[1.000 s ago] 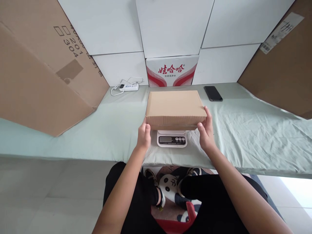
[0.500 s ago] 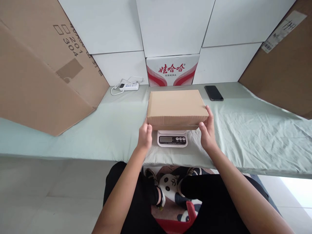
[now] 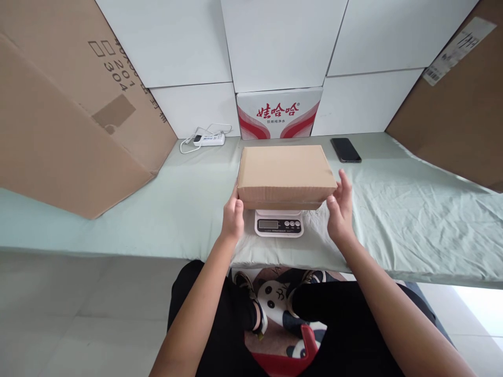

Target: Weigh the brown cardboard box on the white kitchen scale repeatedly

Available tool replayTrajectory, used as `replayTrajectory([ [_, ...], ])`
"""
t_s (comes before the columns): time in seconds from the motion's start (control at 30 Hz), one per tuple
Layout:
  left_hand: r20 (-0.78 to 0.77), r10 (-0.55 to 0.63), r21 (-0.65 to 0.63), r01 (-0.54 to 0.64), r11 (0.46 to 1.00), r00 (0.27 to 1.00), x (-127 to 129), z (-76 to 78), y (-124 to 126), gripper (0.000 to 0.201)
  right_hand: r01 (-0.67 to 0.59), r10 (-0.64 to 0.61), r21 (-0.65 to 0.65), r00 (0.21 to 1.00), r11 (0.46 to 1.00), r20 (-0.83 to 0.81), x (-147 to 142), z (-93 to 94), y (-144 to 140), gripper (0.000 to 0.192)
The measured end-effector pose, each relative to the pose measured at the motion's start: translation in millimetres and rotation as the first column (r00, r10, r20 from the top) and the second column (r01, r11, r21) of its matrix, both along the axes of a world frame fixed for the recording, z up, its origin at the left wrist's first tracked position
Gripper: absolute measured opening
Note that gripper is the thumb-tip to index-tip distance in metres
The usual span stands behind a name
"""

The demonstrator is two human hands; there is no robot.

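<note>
A closed brown cardboard box [image 3: 286, 166] lies flat on a small white kitchen scale [image 3: 279, 225], covering its platform. Only the scale's front shows, with a grey display and several buttons; I cannot make out a reading. My left hand [image 3: 233, 217] is at the box's left front corner, thumb in front and fingers along the side, partly hidden by the box. Beside the right end, my right hand [image 3: 340, 209] has its fingers spread, holding nothing. Its fingertips are close to the box's right side; whether one still touches is unclear.
A black phone [image 3: 346, 150] lies behind to the right on the green cloth-covered table [image 3: 196, 209]. At the back left is a white power strip [image 3: 209, 139] with its cord. Large cartons stand left [image 3: 78, 146] and right [image 3: 451, 115]; white boxes [image 3: 283, 42] line the back.
My right hand has let go of the box's right side, spreading its fingers and moving slightly right. The left thumb has shifted a little outward. The box stays on the scale.
</note>
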State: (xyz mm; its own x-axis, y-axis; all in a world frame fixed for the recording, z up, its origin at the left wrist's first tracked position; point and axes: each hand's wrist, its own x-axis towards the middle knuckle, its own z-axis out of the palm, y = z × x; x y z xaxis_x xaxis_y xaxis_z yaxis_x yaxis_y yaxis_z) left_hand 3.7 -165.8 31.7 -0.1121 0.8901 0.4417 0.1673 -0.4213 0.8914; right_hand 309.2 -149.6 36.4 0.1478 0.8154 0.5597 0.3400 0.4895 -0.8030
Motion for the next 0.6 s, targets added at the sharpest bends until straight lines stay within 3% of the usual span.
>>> replayTrajectory([
  [0.13,0.047,0.033,0.008,-0.034,0.999,0.998,-2,-1.3,1,0.087,0.041,-0.049,-0.056,0.988,0.998,-0.148,9,0.0,6,0.074],
  [0.27,0.043,-0.012,-0.013,0.012,1.000,0.999,2,2.3,-2,0.085,-0.091,0.061,-0.155,0.980,0.984,-0.188,3,0.5,4,0.068],
  [0.43,0.036,-0.064,-0.023,0.065,0.998,0.997,6,5.7,-3,0.083,-0.149,0.114,-0.154,0.969,0.977,-0.218,-13,1.6,5,0.066],
  [0.6,0.056,-0.094,0.028,0.093,0.995,0.994,7,34.0,26,0.083,-0.108,0.096,-0.055,0.978,0.993,-0.186,-15,16.5,46,0.073],
])
